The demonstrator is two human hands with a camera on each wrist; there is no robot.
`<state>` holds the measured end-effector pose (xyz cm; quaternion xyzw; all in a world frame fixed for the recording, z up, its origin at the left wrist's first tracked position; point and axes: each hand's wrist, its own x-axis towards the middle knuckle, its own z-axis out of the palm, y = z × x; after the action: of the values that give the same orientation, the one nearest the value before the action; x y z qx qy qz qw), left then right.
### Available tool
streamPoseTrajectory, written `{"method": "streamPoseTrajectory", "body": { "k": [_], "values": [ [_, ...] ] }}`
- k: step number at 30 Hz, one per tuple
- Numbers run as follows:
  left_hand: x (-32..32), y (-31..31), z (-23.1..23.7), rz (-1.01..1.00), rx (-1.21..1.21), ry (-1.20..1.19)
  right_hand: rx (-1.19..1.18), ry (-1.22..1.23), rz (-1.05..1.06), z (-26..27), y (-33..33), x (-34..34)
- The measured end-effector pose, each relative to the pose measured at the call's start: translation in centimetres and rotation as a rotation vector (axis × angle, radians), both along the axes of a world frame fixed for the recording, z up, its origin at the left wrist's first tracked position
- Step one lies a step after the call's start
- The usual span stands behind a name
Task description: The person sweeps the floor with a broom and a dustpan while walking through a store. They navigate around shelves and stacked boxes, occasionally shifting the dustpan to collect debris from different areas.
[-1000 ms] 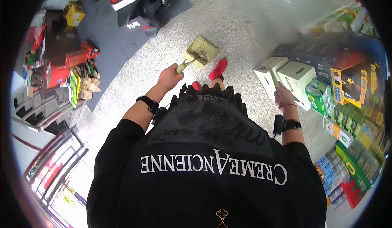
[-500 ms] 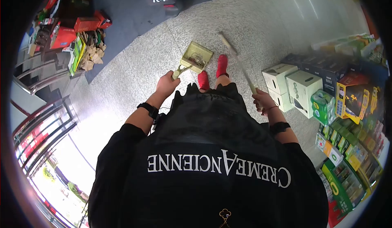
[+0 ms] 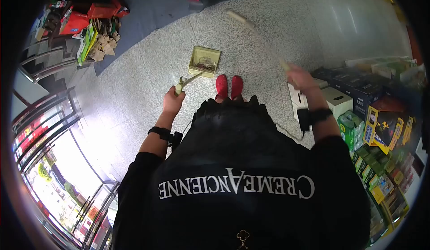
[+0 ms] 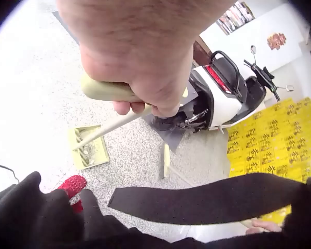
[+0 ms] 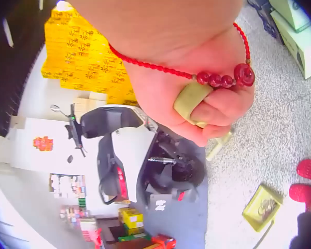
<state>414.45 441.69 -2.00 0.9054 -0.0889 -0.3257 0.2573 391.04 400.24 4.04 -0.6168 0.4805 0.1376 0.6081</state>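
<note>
Swinging outward from near the red shoes (image 3: 222,85), the broom head (image 3: 241,19) now looks too far out to feed the dustpan (image 3: 207,53), which sits on the floor (image 3: 148,80) beside them, left hand (image 3: 172,101) wrapped round its handle, right hand (image 3: 301,77) round the broom's.

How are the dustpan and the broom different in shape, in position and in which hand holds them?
The dustpan is a wide tray with raised walls, while the broom has a narrow, bar-like head. The dustpan lies close to the red shoes; the broom's head is farther out. The left hand grips the dustpan's handle, the right hand the broom's. Both are pale yellowish.
</note>
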Motion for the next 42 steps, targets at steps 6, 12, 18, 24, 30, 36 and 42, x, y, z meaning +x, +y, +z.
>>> {"method": "streamPoseTrajectory", "body": {
  "k": [6, 12, 18, 24, 30, 36, 42],
  "values": [
    [-2.9, 1.1, 0.8, 0.197, -0.081, 0.017, 0.088, 0.051, -0.074, -7.2, -3.8, 9.5],
    [-5.5, 3.2, 0.5, 0.280, -0.086, 0.037, -0.071, 0.145, 0.428, -13.5, 2.7, 9.1],
    [-6.7, 3.9, 1.5, 0.294, 0.000, 0.078, 0.093, 0.049, 0.656, -7.7, 8.1, 3.5],
    [-6.9, 5.5, 0.7, 0.246, -0.048, 0.057, 0.322, 0.001, 0.547, 0.7, 10.9, -1.9],
    [-6.7, 9.2, -0.1, 0.063, -0.088, 0.021, 0.127, 0.066, 0.208, 1.6, 14.1, -10.9],
    [-7.4, 13.1, 0.5, -0.139, -0.046, 0.018, -0.028, 0.144, -0.075, 0.4, 16.9, -15.9],
    [-9.4, 15.9, 0.5, -0.321, -0.023, -0.013, 0.057, 0.050, -0.424, -6.0, 20.9, -19.5]
  ]
}}
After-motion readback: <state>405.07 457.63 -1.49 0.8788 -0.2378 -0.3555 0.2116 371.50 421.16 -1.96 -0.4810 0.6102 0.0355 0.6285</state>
